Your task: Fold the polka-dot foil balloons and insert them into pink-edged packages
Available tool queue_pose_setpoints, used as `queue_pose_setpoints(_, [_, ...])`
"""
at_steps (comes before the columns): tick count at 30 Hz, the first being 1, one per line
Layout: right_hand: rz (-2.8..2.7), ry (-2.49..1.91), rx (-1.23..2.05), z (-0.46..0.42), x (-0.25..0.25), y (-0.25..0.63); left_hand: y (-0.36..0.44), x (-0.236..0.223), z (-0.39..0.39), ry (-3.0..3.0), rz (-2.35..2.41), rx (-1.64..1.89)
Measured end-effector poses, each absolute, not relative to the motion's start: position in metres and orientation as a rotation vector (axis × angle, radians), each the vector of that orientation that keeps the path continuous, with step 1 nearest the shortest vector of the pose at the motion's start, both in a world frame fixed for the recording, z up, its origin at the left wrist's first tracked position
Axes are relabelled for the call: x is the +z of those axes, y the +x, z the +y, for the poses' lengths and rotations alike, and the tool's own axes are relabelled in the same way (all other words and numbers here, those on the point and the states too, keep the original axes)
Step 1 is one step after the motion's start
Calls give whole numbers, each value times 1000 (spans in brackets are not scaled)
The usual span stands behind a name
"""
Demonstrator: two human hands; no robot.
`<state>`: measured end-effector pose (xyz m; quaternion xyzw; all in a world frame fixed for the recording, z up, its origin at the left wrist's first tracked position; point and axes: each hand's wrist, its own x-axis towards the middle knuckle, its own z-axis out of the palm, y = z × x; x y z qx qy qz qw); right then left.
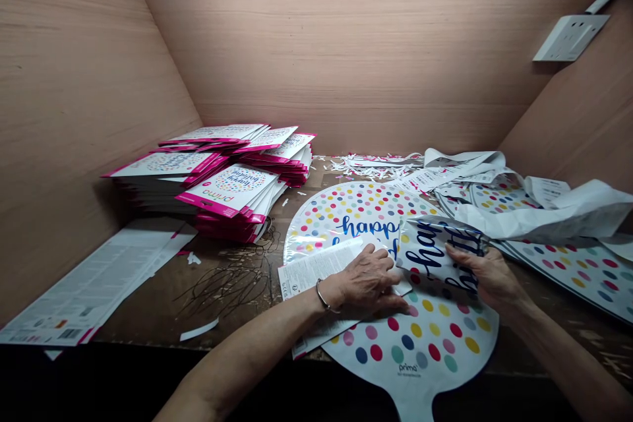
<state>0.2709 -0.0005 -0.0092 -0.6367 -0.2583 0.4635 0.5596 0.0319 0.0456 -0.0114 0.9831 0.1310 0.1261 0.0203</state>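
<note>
In my right hand [487, 271] is a folded foil balloon [425, 250] with dark blue lettering, gripped between thumb and fingers. Its left end meets a white printed card sleeve [316, 265]; whether it is inside the sleeve cannot be told. My left hand [368, 280], with a bracelet at the wrist, holds the sleeve down with bent fingers, its thumb side low near the flap. Under both hands lies a flat, round foil balloon [435, 336] with coloured dots, its neck pointing toward me over the table edge.
Pink-edged filled packets [232, 188] are stacked at the back left. Flat printed cards [99, 283] lie at the left edge. More dotted balloons [578, 270] and white paper strips [554, 211] cover the right side. Paper scraps [366, 163] litter the back; a socket [571, 37] is on the wall.
</note>
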Motion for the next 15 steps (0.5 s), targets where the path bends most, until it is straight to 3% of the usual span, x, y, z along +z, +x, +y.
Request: queue_pose_setpoints(15, [-646, -1514, 1079, 0, -10, 270, 35, -11, 43, 3052, 446, 430])
